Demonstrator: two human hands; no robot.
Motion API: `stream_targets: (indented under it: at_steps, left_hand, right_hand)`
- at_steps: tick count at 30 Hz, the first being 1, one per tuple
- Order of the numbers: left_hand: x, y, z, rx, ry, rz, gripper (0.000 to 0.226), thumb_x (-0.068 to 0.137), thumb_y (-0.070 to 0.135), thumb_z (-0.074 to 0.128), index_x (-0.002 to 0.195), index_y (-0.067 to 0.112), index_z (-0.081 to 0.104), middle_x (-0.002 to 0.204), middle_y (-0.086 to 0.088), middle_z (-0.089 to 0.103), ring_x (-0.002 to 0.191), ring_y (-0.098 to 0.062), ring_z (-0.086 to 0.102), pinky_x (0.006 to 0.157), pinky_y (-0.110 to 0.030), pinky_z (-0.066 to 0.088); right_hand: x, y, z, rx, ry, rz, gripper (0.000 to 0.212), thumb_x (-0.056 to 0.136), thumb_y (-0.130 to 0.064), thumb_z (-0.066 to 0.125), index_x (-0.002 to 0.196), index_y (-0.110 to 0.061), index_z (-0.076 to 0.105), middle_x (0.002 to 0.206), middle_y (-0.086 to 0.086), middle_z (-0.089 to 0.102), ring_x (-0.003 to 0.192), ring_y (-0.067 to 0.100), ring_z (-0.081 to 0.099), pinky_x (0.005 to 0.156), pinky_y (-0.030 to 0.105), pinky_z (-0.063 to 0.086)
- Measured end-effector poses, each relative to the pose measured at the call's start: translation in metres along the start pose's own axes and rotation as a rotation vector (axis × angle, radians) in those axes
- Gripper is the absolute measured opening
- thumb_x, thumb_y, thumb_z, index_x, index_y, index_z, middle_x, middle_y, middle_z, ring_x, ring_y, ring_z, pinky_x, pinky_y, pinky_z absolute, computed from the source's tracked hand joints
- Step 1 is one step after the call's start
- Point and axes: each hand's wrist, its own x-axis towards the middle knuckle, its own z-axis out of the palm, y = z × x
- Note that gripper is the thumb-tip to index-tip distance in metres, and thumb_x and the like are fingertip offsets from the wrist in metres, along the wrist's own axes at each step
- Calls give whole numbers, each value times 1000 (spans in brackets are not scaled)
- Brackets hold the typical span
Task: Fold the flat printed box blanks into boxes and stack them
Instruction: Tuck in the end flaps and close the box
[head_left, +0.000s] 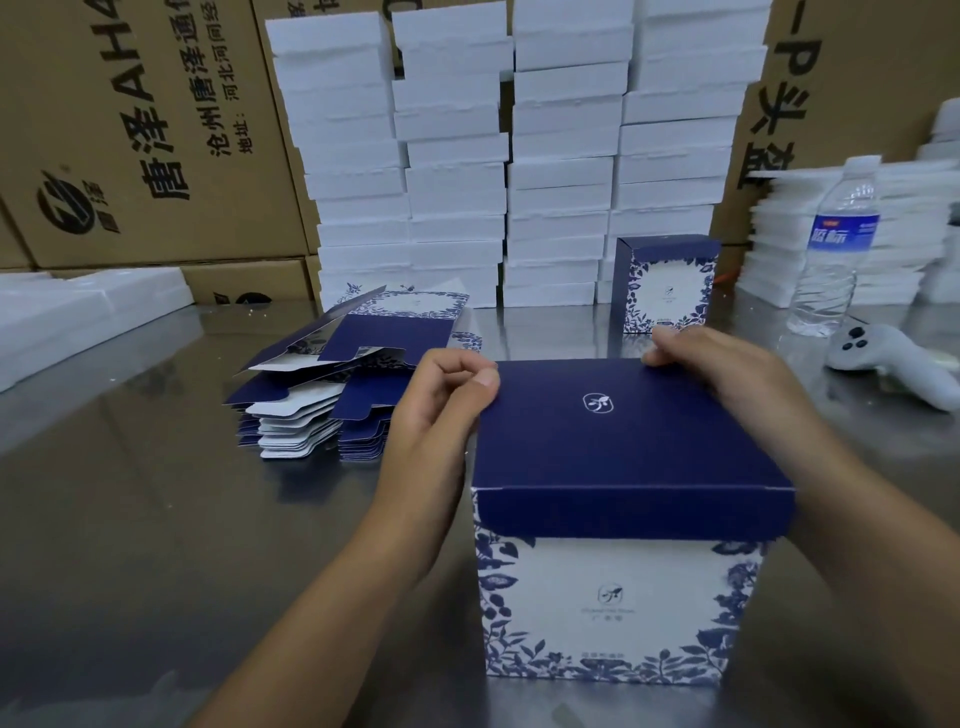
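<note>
A folded box (613, 587), navy lid on top and white sides with blue leaf print, stands upright on the steel table right in front of me. My left hand (441, 400) has curled fingers and its thumb presses the lid's far left corner. My right hand (727, 364) grips the lid's far right edge, fingers curled over it. A pile of flat printed blanks (343, 374) lies to the left of the box. One finished box (665, 283) stands upright farther back.
Tall stacks of white foam blocks (509, 156) line the back, with brown cartons (145, 130) behind. More white foam sheets (893, 234) sit at the right. A water bottle (836, 249) and a grey controller (883, 358) lie near my right hand.
</note>
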Motion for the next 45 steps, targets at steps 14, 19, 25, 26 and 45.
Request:
stream_targets:
  at_steps: [14,19,25,26,45]
  left_hand:
    - [0,1,2,106,9,34,31,94,12,48,74,25,69,78,10,65,74,-6,57,60,-14,44]
    - [5,11,-9,104,-119,-85,29,92,17,50,84,35,72,83,11,67,71,-6,64,58,-14,49]
    - [31,29,-1,345,-146,-291,19,90,18,57,86,22,75,89,1,74,81,-12,67,70,-24,53]
    - [35,33,2,395,-163,-321,17,89,20,59,85,19,76,90,-3,74,83,-17,68,77,-30,52]
    - [32,35,11,344,-5,-484,20,84,31,69,84,11,72,73,-5,74,55,-15,67,51,-20,49]
  right_hand:
    - [16,-37,18,-589,-276,27,28,83,-44,65,72,-20,74,69,-8,71,62,2,65,57,18,49]
    - [14,-34,22,-564,-323,81,22,83,-37,69,76,-16,71,70,-4,70,52,3,61,46,13,46]
    - [13,-34,23,-489,-314,112,21,84,-30,70,66,-19,64,64,-5,65,40,-2,55,38,8,38]
    - [12,-34,23,-485,-314,113,21,84,-29,70,65,-20,64,64,-6,64,40,-2,54,38,8,38]
    - [4,-35,19,-416,-169,221,28,88,-27,65,69,-8,59,58,2,59,30,4,51,30,9,32]
